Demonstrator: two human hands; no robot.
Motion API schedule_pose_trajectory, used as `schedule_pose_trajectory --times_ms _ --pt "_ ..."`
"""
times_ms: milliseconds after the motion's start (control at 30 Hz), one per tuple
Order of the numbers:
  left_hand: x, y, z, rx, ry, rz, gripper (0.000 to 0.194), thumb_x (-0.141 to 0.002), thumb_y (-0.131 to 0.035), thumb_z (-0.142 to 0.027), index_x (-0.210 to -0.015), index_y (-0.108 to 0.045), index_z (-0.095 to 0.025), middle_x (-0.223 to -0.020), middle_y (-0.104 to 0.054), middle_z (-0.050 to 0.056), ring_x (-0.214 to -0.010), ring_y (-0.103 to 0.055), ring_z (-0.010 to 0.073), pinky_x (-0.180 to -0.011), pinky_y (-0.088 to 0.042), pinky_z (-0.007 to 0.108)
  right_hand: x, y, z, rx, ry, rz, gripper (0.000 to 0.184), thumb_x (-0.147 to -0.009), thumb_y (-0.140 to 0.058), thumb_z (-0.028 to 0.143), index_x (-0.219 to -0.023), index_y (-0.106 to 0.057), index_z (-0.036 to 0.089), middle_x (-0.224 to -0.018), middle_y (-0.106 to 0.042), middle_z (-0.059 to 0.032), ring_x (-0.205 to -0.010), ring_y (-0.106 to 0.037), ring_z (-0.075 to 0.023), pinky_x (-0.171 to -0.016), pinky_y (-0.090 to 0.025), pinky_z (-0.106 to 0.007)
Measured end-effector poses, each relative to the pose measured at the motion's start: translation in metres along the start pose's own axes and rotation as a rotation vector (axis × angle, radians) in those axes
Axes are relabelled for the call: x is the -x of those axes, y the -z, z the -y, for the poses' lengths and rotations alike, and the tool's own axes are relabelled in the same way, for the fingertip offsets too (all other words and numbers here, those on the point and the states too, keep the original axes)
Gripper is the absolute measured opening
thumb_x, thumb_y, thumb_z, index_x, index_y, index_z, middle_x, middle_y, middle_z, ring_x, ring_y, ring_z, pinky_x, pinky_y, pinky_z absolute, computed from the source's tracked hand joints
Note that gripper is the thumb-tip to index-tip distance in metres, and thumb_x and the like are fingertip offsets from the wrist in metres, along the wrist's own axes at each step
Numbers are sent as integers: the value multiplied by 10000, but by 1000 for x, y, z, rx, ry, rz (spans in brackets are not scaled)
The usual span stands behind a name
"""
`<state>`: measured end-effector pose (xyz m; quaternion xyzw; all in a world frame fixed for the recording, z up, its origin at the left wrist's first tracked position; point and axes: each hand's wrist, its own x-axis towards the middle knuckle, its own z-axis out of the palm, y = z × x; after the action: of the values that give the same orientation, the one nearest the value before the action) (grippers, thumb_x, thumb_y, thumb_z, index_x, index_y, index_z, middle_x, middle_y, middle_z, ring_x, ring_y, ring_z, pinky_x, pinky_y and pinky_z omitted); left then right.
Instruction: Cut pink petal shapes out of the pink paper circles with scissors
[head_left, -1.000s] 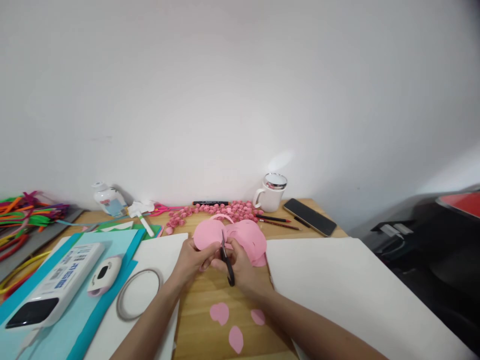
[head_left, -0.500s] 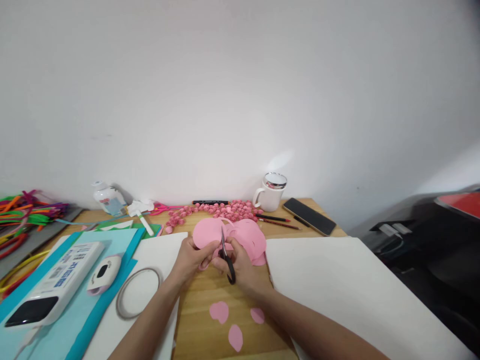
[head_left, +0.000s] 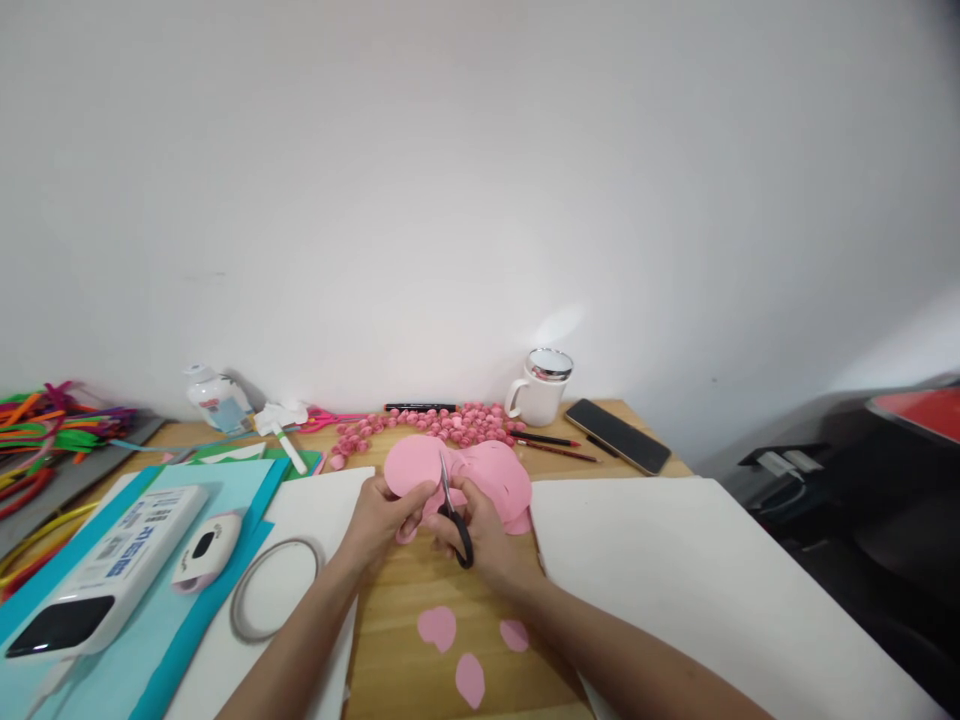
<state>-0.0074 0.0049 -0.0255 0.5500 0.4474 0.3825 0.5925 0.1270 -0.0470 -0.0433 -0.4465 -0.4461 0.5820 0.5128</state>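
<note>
Between thumb and fingers, my left hand (head_left: 394, 512) pinches a rounded piece of pink paper (head_left: 411, 463). My right hand (head_left: 476, 525) is closed on black-handled scissors (head_left: 454, 520), whose blades point up and away at the paper's right edge. Behind my right hand lies a pile of pink paper pieces (head_left: 499, 475), partly covered by the fingers. Nearer to me on the wooden table, three small pink paper cutouts (head_left: 470, 680) lie flat between my forearms.
Small pink rolled pieces (head_left: 476, 422) are heaped at the back, beside a white mug (head_left: 541, 388). A phone (head_left: 619, 436) and pencils (head_left: 555, 447) lie to the right. On the left are a power bank (head_left: 112, 570), a tape ring (head_left: 274, 590) and a bottle (head_left: 217, 398).
A thin pink strip that curled beyond the scissor tips is no longer seen there. Both hands stay nearly in place, keeping hold of the paper and scissors.
</note>
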Motion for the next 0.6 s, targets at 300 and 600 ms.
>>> schedule_pose_trajectory --times_ms 300,600 --pt "0 -2 -3 60 5 26 449 -687 -664 -466 -415 -517 -141 -313 -460 -13 -287 -369 64 -342 -263 201 -1 -1 -1 25 -26 -5 553 -641 -728 457 -1021 -426 192 -493 -556 77 -393 -441 -93 -388 -287 -192" --pt "2 -3 -3 18 4 18 454 -649 -707 -395 -353 -458 -156 -299 -411 -37 -304 -340 52 -368 -277 204 -3 -2 1 -26 66 -32 391 -664 -724 384 -900 -462 214 -574 -530 70 -517 -492 -111 -496 -378 -225"
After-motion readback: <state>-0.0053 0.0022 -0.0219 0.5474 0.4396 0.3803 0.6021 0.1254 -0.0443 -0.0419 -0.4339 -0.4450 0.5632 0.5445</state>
